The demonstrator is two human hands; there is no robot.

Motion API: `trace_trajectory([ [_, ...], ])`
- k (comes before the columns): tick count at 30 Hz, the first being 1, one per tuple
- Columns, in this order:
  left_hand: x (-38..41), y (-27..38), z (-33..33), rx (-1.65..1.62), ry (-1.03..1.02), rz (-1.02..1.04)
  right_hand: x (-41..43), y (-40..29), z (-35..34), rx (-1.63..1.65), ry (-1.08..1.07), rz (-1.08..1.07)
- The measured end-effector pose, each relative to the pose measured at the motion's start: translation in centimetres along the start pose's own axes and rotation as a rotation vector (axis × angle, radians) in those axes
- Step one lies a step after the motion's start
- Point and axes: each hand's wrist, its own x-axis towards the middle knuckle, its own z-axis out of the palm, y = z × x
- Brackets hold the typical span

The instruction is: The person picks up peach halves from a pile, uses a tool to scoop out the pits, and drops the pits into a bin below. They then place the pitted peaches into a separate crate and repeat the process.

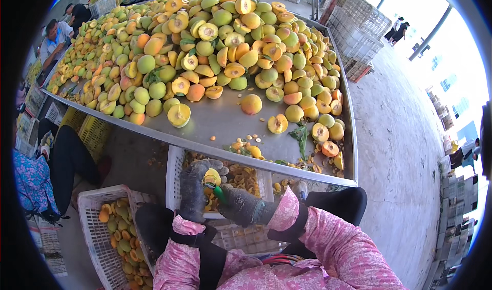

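My left hand (195,186), in a dark grey work glove, holds a yellow peach half (212,177) above a white plastic crate. My right hand (244,205), gloved alike, grips a small tool by its green handle (220,194); its metal end is at the peach half, and the glove and fruit partly hide it. Beneath both hands the white crate (173,178) contains small yellow fruit pieces. Ahead, a metal-rimmed sorting table (230,124) bears a large heap of whole and halved peaches (207,32). Loose pits and green leaves (301,138) lie near its front edge.
A white crate of peach halves (90,220) stands at my lower left. Yellow crates (94,136) are under the table's left side, near a person in a blue floral top (34,178). Other people sit beyond the table. Stacked crates (357,24) stand behind its right corner.
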Motion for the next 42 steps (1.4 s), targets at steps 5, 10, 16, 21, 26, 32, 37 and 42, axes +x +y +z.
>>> trace_trajectory([
  [5, 0.6, -0.5, -1.0, 0.123, -0.164, 0.005, -0.3, 0.8, -1.0, -0.007, -0.154, 0.110],
  [10, 0.3, -0.1, -0.7, 0.148, -0.152, 0.013, 0.1, -2.6, -3.5, 0.140, -0.347, 0.319],
  [16, 0.3, -0.1, 0.1, -0.112, -0.045, -0.059, -0.2, -4.1, -4.4, 1.026, -0.384, 0.477],
  [21, 0.9, -0.4, -1.0, -0.133, -0.131, -0.163, -0.3, -3.5, -4.6, 1.010, -0.406, 0.520],
  [26, 1.2, -0.9, -1.4, -0.079, -0.204, -0.133, -0.5, -3.2, -5.0, 0.985, -0.449, 0.566],
  [32, 0.7, 0.3, -0.3, -0.125, -0.116, -0.211, -0.9, -3.0, -3.8, 1.155, -0.358, 0.541],
  [37, 1.2, -0.9, -1.5, -0.058, -0.200, -0.212, -0.7, -2.6, -4.8, 0.885, -0.436, 0.519],
  [42, 1.8, -1.8, -1.3, 0.340, -0.299, -0.025, -1.0, 5.7, 0.9, 1.029, -0.305, 0.425],
])
